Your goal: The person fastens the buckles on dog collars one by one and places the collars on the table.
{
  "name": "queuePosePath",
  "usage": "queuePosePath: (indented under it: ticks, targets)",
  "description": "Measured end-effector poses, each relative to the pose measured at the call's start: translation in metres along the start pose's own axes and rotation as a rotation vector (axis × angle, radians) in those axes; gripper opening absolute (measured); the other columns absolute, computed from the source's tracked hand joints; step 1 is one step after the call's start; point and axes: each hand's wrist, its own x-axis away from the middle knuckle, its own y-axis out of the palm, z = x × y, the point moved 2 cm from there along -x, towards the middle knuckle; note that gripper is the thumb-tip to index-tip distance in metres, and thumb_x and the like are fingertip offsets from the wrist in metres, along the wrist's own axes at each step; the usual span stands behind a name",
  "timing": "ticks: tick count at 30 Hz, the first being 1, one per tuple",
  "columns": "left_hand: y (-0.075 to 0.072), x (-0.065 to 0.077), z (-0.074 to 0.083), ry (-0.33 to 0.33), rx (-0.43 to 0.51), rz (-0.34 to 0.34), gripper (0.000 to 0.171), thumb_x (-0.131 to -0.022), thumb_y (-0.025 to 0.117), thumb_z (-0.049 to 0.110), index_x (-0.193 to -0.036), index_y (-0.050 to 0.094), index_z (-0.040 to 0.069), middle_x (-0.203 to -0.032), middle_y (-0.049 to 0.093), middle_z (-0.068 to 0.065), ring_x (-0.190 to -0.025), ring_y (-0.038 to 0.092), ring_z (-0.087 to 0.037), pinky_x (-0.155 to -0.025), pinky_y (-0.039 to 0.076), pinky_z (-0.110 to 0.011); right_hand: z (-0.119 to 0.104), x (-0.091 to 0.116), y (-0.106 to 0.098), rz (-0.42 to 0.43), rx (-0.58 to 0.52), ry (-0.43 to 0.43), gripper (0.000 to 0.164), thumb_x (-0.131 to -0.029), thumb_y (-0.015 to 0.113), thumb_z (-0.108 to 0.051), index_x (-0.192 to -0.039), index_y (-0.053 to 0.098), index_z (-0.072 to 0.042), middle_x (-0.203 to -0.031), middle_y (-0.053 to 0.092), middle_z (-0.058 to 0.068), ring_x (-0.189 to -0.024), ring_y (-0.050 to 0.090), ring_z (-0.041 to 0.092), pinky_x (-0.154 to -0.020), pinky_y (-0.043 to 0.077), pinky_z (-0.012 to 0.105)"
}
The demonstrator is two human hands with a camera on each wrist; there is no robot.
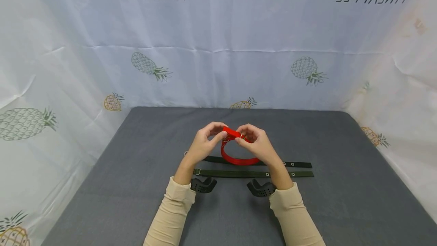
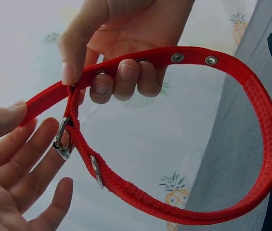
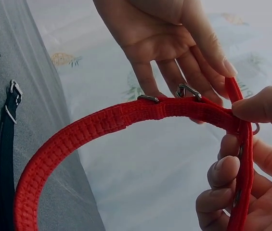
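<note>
A red collar (image 2: 265, 144) with a metal buckle (image 2: 63, 139) and metal eyelets is bent into a loop above the table, held between both hands. My left hand (image 1: 202, 143) pinches the tip of its strap between thumb and fingers. My right hand (image 1: 257, 143) grips the strap beside the keeper loop, thumb on top and several fingers curled round the eyelet section. In the left wrist view the strap end passes through that keeper, and the buckle hangs just below it. A small metal ring (image 2: 96, 171) sits farther along the band.
On the grey table (image 1: 136, 185) a black collar (image 1: 300, 164) and a green collar (image 1: 225, 174) lie flat, side by side, under the hands. Black wrist mounts (image 1: 203, 185) sit at both wrists. A pineapple-print curtain (image 1: 211, 71) stands behind the table.
</note>
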Motion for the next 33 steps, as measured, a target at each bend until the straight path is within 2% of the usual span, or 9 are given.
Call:
queuePosePath:
  ticks: [4, 9, 12, 17, 20, 25, 33]
  targets:
    - [-0.002, -0.001, -0.001, 0.014, 0.0, 0.032, 0.024, -0.095, 0.058, 0.007, -0.118, 0.059, -0.002, -0.112, 0.065, -0.021, -0.101, 0.064, -0.033, -0.093, 0.052, -0.034, -0.001, 0.0, -0.001, 0.004, 0.0, 0.009, 0.019, -0.088, 0.066, -0.002, -0.105, 0.061, 0.004, -0.084, 0.06, -0.003, -0.067, 0.052, 0.009, -0.061, 0.046, 0.021]
    - [-0.004, -0.002, 0.0, 0.005, 0.031, 0.063, 0.023, -0.096, 0.056, 0.008, -0.118, 0.058, -0.002, -0.112, 0.064, -0.022, -0.1, 0.065, -0.033, -0.091, 0.052, -0.03, 0.001, 0.0, -0.003, 0.008, -0.005, 0.004, 0.019, -0.088, 0.066, -0.002, -0.105, 0.061, 0.005, -0.082, 0.058, -0.008, -0.066, 0.051, 0.007, -0.06, 0.045, 0.021]
    - [-0.006, -0.002, 0.0, 0.003, 0.028, 0.077, 0.023, -0.097, 0.056, 0.009, -0.118, 0.058, -0.001, -0.112, 0.064, -0.021, -0.098, 0.065, -0.023, -0.09, 0.052, -0.028, 0.001, 0.0, -0.004, 0.007, -0.008, 0.0, 0.019, -0.088, 0.066, -0.002, -0.105, 0.061, 0.005, -0.082, 0.058, -0.007, -0.066, 0.051, 0.007, -0.06, 0.045, 0.021]
    - [-0.01, -0.002, 0.001, -0.01, 0.054, 0.107, 0.024, -0.097, 0.056, 0.009, -0.118, 0.057, -0.002, -0.107, 0.065, -0.023, -0.092, 0.062, 0.0, -0.088, 0.051, -0.024, 0.0, -0.001, -0.005, 0.004, -0.01, 0.012, 0.018, -0.089, 0.065, -0.002, -0.105, 0.061, 0.005, -0.085, 0.059, 0.0, -0.069, 0.054, 0.006, -0.063, 0.048, 0.021]
    - [-0.011, -0.001, 0.0, -0.018, 0.08, 0.108, 0.024, -0.097, 0.055, 0.009, -0.119, 0.056, -0.003, -0.105, 0.066, -0.024, -0.092, 0.061, 0.006, -0.089, 0.051, -0.022, 0.0, 0.0, -0.005, 0.001, -0.013, 0.016, 0.018, -0.089, 0.064, -0.002, -0.106, 0.06, 0.005, -0.085, 0.059, -0.001, -0.069, 0.054, 0.006, -0.063, 0.048, 0.021]
    - [-0.009, 0.0, -0.001, -0.02, 0.105, 0.098, 0.024, -0.098, 0.054, 0.009, -0.119, 0.055, -0.003, -0.104, 0.066, -0.025, -0.093, 0.061, 0.005, -0.091, 0.05, -0.022, -0.001, 0.001, -0.004, -0.005, -0.02, 0.02, 0.019, -0.09, 0.063, -0.003, -0.107, 0.06, 0.004, -0.083, 0.058, -0.009, -0.067, 0.052, 0.008, -0.06, 0.047, 0.022]
    - [-0.009, 0.002, -0.001, -0.046, 0.123, 0.066, 0.026, -0.095, 0.058, 0.006, -0.119, 0.056, -0.002, -0.107, 0.066, -0.026, -0.093, 0.063, 0.0, -0.089, 0.052, -0.023, -0.003, 0.003, -0.006, 0.008, -0.008, 0.017, 0.02, -0.09, 0.063, -0.004, -0.108, 0.06, 0.004, -0.08, 0.057, -0.01, -0.063, 0.05, 0.008, -0.058, 0.046, 0.023]
